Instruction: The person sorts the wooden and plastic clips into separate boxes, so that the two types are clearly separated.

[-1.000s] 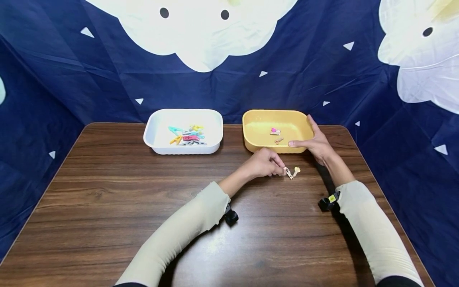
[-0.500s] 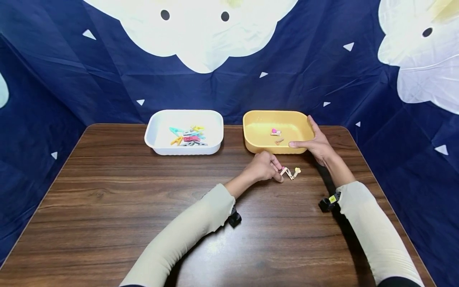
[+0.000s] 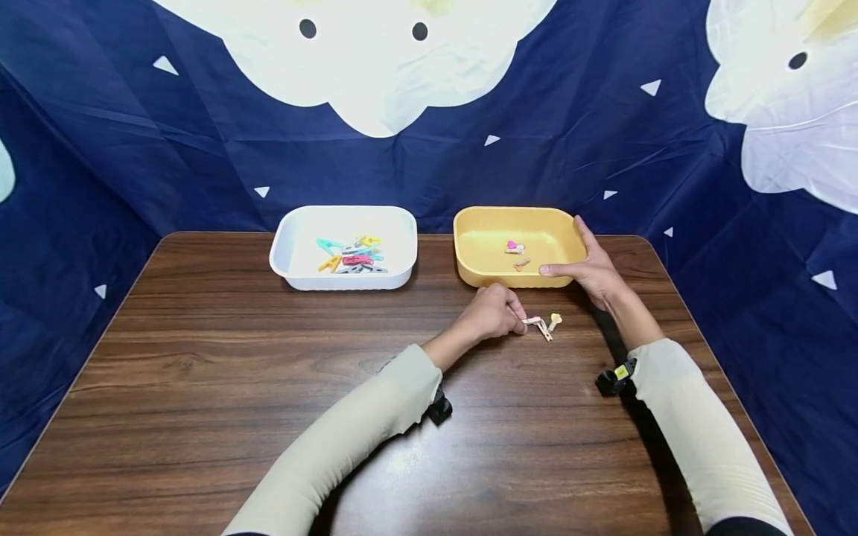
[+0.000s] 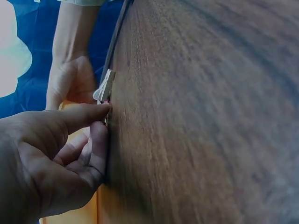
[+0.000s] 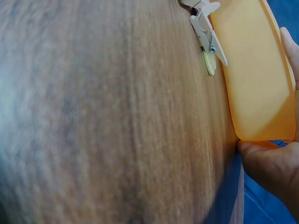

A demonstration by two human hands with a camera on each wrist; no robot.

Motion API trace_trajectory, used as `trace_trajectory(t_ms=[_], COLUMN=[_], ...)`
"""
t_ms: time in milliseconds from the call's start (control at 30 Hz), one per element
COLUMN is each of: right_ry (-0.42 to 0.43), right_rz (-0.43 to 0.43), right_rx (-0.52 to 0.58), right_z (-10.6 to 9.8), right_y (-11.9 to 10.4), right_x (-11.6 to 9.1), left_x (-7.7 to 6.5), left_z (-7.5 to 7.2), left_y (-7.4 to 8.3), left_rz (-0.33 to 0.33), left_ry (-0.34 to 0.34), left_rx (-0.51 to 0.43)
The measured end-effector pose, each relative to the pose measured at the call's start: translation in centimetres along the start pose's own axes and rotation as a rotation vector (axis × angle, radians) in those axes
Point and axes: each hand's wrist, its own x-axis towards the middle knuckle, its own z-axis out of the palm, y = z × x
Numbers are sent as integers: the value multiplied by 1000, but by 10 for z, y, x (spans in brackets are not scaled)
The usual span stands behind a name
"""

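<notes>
Thumb and fingertips of my left hand point(image 3: 494, 313) pinch a small wooden clothespin point(image 3: 532, 321) just above the table, in front of the yellow bin point(image 3: 499, 279). Touching or very near it is a second wooden clothespin point(image 3: 546, 332). A third clothespin with a yellow-green decoration point(image 3: 555, 321) lies to their right. The left wrist view shows my left hand point(image 4: 51, 149) from the side, its held clothespin mostly hidden by the fingers. My right hand point(image 3: 595, 272) grips the bin's right end, thumb at the front rim and fingers spread along the far side.
Inside the yellow bin lie a few small clothespins point(image 3: 515, 249), one with a pink decoration. A white bin point(image 3: 288, 260) at the left holds several coloured plastic clothespins point(image 3: 357, 259). Both stand at the back of the wooden table point(image 3: 201, 357), before a blue cloth point(image 3: 429, 171).
My left hand has drawn back slightly to the left, and the clothespin at its fingertips has turned from slanted to nearly level. The neighbouring clothespin has shifted a little. My right hand stays on the bin.
</notes>
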Motion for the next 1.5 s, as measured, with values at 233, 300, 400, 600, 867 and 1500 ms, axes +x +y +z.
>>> trace_trajectory(t_ms=[233, 300, 400, 600, 867, 1500], right_ry=[-2, -2, -3, -3, -2, -8], right_rz=[1, 0, -3, -6, -2, -1], right_rx=[1, 1, 2, 1, 1, 8], right_z=[0, 0, 0, 0, 1, 1], right_y=[-1, -1, -1, -2, -2, 0], right_x=[-1, -1, -1, -1, 0, 0], left_x=[-13, -22, -34, -40, -39, -45], left_z=[-11, -16, -21, -25, -33, -54], left_y=[6, 11, 18, 19, 13, 32], left_rz=[-1, 9, 20, 37, 74, 183], left_ry=[-38, -41, -26, -8, 27, 48], left_rx=[-152, -215, -265, -334, -405, -496])
